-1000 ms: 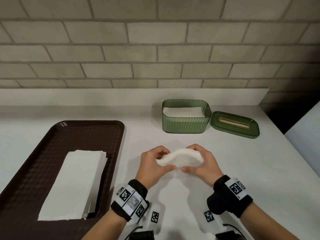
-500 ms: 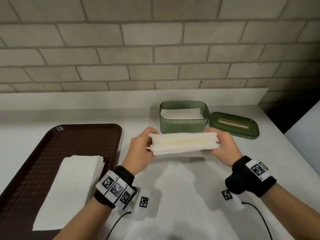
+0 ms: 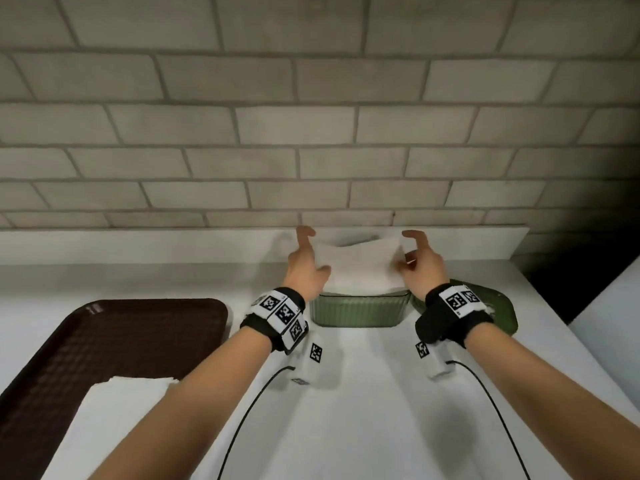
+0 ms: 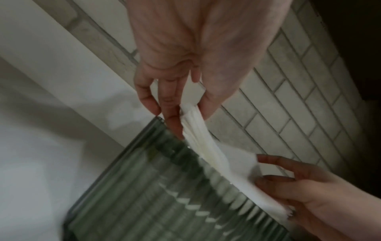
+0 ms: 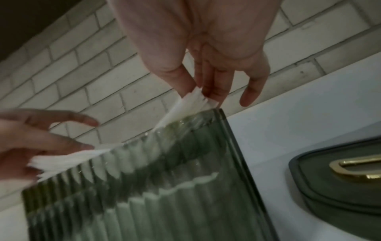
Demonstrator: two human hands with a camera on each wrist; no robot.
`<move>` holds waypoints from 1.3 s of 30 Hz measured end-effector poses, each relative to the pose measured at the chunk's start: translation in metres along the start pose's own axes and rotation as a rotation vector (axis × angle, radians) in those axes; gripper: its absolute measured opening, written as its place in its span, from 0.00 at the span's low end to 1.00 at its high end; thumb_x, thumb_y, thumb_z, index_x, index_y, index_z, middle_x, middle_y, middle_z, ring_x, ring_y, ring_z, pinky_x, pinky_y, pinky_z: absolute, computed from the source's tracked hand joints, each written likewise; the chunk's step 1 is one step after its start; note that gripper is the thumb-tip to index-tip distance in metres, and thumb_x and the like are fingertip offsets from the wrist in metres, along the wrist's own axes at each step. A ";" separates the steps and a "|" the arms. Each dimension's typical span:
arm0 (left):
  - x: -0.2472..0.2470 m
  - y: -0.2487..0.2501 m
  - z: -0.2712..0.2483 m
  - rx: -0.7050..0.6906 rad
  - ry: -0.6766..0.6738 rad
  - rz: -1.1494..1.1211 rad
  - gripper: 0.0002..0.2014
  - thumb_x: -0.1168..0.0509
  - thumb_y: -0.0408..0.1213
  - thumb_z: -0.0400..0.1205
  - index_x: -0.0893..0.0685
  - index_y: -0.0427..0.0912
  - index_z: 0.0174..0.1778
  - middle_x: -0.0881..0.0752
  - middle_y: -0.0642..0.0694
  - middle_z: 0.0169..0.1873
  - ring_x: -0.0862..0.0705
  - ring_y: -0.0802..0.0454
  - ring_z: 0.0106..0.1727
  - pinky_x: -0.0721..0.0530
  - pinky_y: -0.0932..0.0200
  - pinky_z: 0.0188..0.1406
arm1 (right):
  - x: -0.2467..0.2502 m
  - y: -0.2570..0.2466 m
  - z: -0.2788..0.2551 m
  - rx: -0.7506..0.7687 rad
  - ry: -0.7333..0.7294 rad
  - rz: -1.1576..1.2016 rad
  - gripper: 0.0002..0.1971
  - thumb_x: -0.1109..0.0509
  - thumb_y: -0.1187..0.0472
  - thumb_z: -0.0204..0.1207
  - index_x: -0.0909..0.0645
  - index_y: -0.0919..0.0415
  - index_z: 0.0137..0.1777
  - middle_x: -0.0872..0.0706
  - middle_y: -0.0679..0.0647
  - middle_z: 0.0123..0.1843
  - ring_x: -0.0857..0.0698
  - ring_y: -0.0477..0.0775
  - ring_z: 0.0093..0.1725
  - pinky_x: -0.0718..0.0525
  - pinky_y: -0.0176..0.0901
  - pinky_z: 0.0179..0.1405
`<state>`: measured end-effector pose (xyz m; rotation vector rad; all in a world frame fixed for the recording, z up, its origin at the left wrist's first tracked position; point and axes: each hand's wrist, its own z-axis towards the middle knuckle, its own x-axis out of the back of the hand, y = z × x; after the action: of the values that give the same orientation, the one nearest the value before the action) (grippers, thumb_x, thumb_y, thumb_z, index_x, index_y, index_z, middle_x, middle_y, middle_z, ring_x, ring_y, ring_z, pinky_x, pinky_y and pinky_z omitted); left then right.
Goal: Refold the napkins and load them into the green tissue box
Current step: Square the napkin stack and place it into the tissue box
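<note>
A folded stack of white napkins point(image 3: 358, 266) hangs just over the open top of the ribbed green tissue box point(image 3: 356, 310), sagging in the middle. My left hand point(image 3: 306, 263) pinches its left end point(image 4: 190, 117) between thumb and fingers. My right hand point(image 3: 417, 261) pinches the right end point(image 5: 195, 99) the same way, forefinger lifted. Through the box wall point(image 5: 164, 187) a lower layer of napkins shows inside. The green lid point(image 3: 498, 306) with its gold slot point(image 5: 354, 168) lies on the counter right of the box, partly hidden by my right wrist.
A brown tray point(image 3: 104, 341) sits at the left with another stack of white napkins point(image 3: 114, 410) on it, partly under my left forearm. A brick wall point(image 3: 311, 133) and a low ledge point(image 3: 138, 242) stand right behind the box. Cables point(image 3: 249, 403) trail from both wrists.
Both hands carried the napkin stack away from me, from above the counter middle to over the box mouth. The stack now sags between the two ends.
</note>
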<state>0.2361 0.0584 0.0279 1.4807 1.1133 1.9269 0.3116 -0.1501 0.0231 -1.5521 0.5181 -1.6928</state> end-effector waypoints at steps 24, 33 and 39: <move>0.011 0.016 -0.013 -0.088 -0.438 0.719 0.30 0.56 0.55 0.89 0.23 0.40 0.30 0.15 0.42 0.36 0.17 0.44 0.56 0.56 0.27 0.80 | -0.007 -0.007 -0.015 0.200 -0.468 -0.751 0.52 0.77 0.24 0.65 0.12 0.49 0.46 0.15 0.52 0.63 0.23 0.51 0.71 0.64 0.72 0.77; 0.138 0.014 -0.154 -0.043 -0.166 0.382 0.11 0.39 0.37 0.84 0.11 0.45 0.52 0.09 0.48 0.50 0.13 0.52 0.53 0.18 0.52 0.59 | -0.023 -0.062 -0.082 0.437 -0.312 -0.326 0.29 0.63 0.28 0.74 0.24 0.39 0.37 0.19 0.44 0.62 0.25 0.47 0.67 0.49 0.64 0.77; 0.165 -0.059 -0.240 0.402 -0.026 0.743 0.19 0.33 0.50 0.82 0.17 0.40 0.61 0.13 0.43 0.56 0.13 0.47 0.54 0.22 0.63 0.49 | -0.101 -0.084 -0.141 0.504 -0.563 -0.109 0.25 0.47 0.29 0.75 0.19 0.46 0.41 0.20 0.41 0.56 0.21 0.44 0.61 0.27 0.53 0.66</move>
<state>-0.0480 0.1410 0.0515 2.3920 1.0694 2.2051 0.1497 -0.0492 -0.0056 -1.5879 -0.2686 -1.2425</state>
